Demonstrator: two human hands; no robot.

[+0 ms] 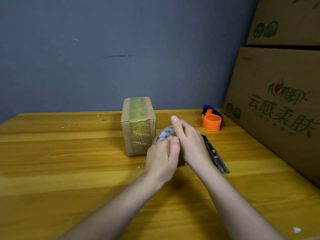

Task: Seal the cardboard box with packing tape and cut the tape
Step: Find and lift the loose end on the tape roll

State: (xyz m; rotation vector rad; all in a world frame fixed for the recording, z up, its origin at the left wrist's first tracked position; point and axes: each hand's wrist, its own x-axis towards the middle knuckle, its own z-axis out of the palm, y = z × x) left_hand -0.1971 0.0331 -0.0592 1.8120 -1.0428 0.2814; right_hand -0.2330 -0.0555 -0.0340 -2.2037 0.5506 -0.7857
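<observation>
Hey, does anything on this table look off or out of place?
Mostly tidy. The knife lies loose right beside the right hand, while both hands hold the tape roll. A few white scraps litter the table. The box stands upright.

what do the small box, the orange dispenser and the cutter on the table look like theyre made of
Small box: brown corrugated-looking cardboard, matte, with a glossy yellowish tape strip over top and front. Orange dispenser: likely moulded plastic, smooth with a uniform bright colour and a blue part behind. Cutter: dark grey body, probably metal or hard plastic, with a small shiny metal-looking clip; blur leaves it open.
</observation>
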